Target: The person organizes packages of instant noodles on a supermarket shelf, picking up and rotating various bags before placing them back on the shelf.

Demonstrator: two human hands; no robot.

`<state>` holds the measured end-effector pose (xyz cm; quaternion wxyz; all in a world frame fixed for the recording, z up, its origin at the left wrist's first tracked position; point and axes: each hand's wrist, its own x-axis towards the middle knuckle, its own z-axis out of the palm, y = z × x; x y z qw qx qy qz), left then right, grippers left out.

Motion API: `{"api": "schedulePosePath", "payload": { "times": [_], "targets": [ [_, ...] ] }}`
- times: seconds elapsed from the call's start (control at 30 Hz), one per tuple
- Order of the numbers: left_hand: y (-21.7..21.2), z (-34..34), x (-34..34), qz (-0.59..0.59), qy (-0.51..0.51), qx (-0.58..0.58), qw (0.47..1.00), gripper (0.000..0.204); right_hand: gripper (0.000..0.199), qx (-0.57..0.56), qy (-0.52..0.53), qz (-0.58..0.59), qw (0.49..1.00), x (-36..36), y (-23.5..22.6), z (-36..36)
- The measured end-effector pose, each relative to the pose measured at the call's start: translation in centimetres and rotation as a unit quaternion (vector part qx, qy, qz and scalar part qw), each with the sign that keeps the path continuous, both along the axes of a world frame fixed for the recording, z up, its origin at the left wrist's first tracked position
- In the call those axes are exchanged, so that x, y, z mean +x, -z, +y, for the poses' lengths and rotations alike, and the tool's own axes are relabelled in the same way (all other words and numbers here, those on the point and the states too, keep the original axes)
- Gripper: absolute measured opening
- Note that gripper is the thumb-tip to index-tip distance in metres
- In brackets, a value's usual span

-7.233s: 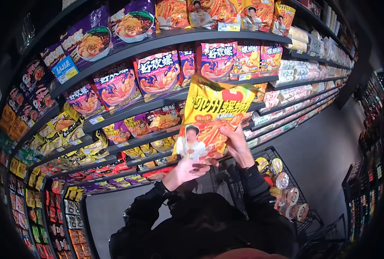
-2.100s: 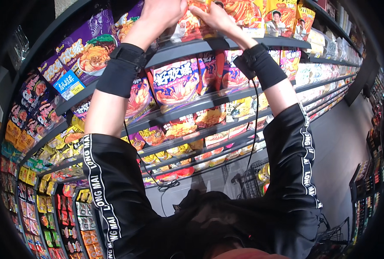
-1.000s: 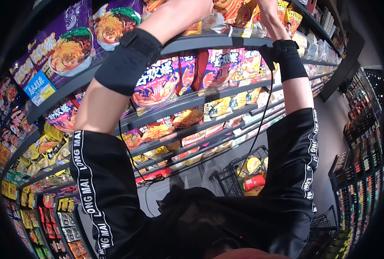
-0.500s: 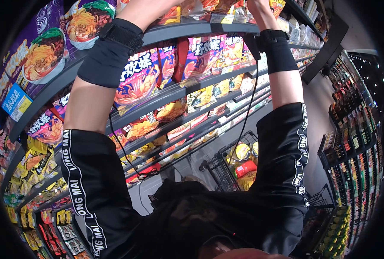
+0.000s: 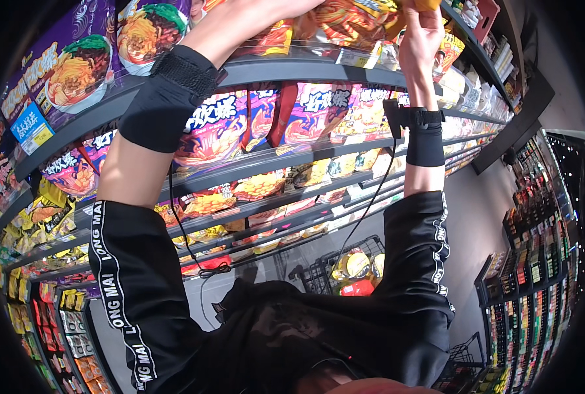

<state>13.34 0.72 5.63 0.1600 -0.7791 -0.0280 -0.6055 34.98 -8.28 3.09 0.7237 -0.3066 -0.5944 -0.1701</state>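
My right hand (image 5: 420, 39) is raised at the shelf near the top edge. Its fingers are closed on the yellow corner of a packet (image 5: 427, 4), most of which is cut off by the frame. Left of this hand is a noodle packet (image 5: 355, 20) picturing orange noodles; whether it is the same packet, I cannot tell. My left forearm (image 5: 253, 23) reaches up across the shelf edge, and the left hand lies beyond the top of the picture. Black bands wrap both forearms.
Below the top shelf edge (image 5: 259, 71) stand purple-pink noodle bags (image 5: 210, 134). Large purple bags (image 5: 75, 72) are at the left. A black shopping cart (image 5: 318, 276) holding tubs and a red packet (image 5: 358, 287) stands below. A cable (image 5: 371, 213) hangs from my right wrist.
The view has shifted, showing more of the upper shelf. My right hand has come lower into the picture, with the yellow packet corner in its fingers now visible.
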Motion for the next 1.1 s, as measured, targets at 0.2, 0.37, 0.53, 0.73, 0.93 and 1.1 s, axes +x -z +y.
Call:
{"api": "schedulePosePath", "payload": {
  "times": [0.2,0.37,0.53,0.73,0.93,1.1],
  "targets": [
    [-0.4,-0.3,2.9,-0.043,-0.223,0.254,0.94,0.043,0.021,-0.048,0.161,-0.19,0.967,0.0,-2.7,-1.8],
    [0.0,-2.1,3.3,-0.039,-0.206,0.125,0.97,0.038,0.015,-0.098,-0.004,-0.201,0.975,5.1,-2.8,-0.7],
    [-1.5,-3.1,5.7,0.03,-0.135,0.224,0.965,0.035,0.031,-0.129,-0.236,-0.177,0.947,18.1,-2.2,1.5],
    [-1.4,-4.2,5.0,-0.065,0.014,0.176,0.982,0.051,0.035,-0.037,-0.419,0.066,0.905,9.7,-0.8,1.5],
    [2.9,-4.8,4.7,-0.077,0.057,-0.141,0.985,0.082,0.036,0.11,0.336,-0.261,0.898,6.5,-1.8,-0.7],
    [4.8,-5.5,2.6,-0.044,-0.013,-0.269,0.962,0.096,0.042,0.088,-0.343,0.001,0.935,5.4,-3.8,0.5]
  ]
}}
